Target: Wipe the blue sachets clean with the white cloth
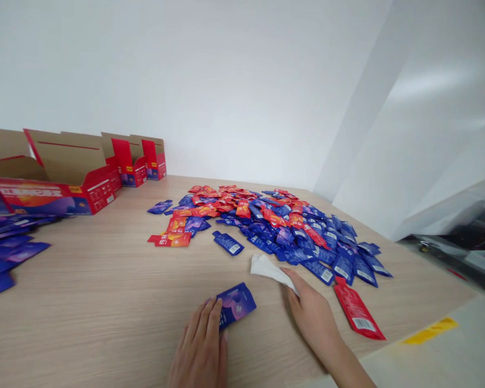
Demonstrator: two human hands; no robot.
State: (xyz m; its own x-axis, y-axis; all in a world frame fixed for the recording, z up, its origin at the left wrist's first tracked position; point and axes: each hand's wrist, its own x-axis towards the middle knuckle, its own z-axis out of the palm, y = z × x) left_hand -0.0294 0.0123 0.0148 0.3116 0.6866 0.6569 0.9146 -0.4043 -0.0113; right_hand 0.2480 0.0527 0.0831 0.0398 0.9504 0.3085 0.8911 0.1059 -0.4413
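Lower centre: left hand (198, 345), fingers against a blue sachet (235, 305), grip unclear; right hand (311, 312) lies open on a white cloth (269, 271). Big red-and-blue sachet heap (267, 215) mid-table; open cartons (92, 188) upper left; loose blue sachets (8, 253) far left.

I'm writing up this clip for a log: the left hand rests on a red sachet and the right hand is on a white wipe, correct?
Not quite: the head view shows that the sachet under the left hand is a blue sachet, not red. The right hand is on the white wipe, as you said.
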